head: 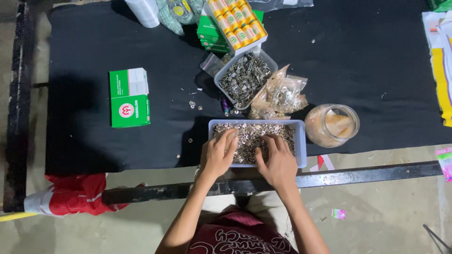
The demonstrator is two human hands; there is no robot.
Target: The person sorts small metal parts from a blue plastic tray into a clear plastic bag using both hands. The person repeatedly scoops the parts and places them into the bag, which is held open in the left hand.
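A shallow clear plastic tray (299, 141) full of small silvery metal pieces (254, 134) sits at the near edge of a black-covered table (367, 61). My left hand (218, 154) rests palm down on the tray's left half, fingers spread among the pieces. My right hand (278, 160) lies palm down on the tray's middle and right part, fingers also in the pieces. Whether either hand pinches a piece is hidden under the fingers.
Behind the tray stand a second clear tub of metal clips (245, 77), crumpled plastic bags (282, 94), a glass jar (332, 125), a box of orange-yellow thread spools (238, 21) and a green-white carton (129, 98). A black metal rail (358, 175) runs along the table's front.
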